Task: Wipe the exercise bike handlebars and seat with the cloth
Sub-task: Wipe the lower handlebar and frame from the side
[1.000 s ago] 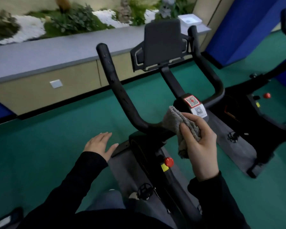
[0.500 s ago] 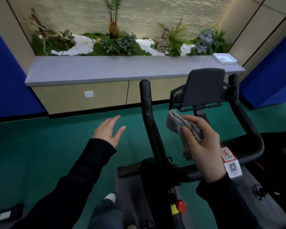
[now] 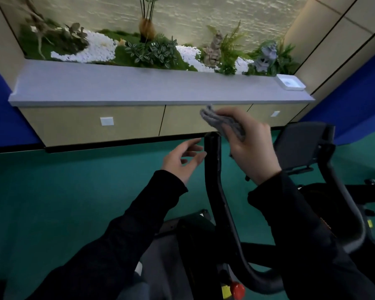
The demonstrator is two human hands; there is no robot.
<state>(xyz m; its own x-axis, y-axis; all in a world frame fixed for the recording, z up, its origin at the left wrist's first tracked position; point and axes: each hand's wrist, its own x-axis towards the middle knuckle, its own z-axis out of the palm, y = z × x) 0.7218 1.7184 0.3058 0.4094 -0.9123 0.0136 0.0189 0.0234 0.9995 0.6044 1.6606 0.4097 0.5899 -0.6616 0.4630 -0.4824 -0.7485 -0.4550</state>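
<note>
Right hand [image 3: 254, 150] is gripping the cloth [image 3: 218, 121] at the handlebar [image 3: 213, 172] tip
Left hand [image 3: 182, 162] is hovering loose-fingered beside it; yellow sticker [image 3: 225, 290] too blurry to read

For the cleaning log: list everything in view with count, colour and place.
cloth: one, grey, in the right hand, by the left bar's tip.
handlebars: one pair, black, centre to right.
screen holder: one, dark grey, right.
red knobs: two, bottom centre and right edge.
counter: one, grey, along the wall.
tray: one, white, counter's right end.
plants: several, green, behind the counter.
left hand: open, beside the left bar.
right hand: grips the cloth.
</note>
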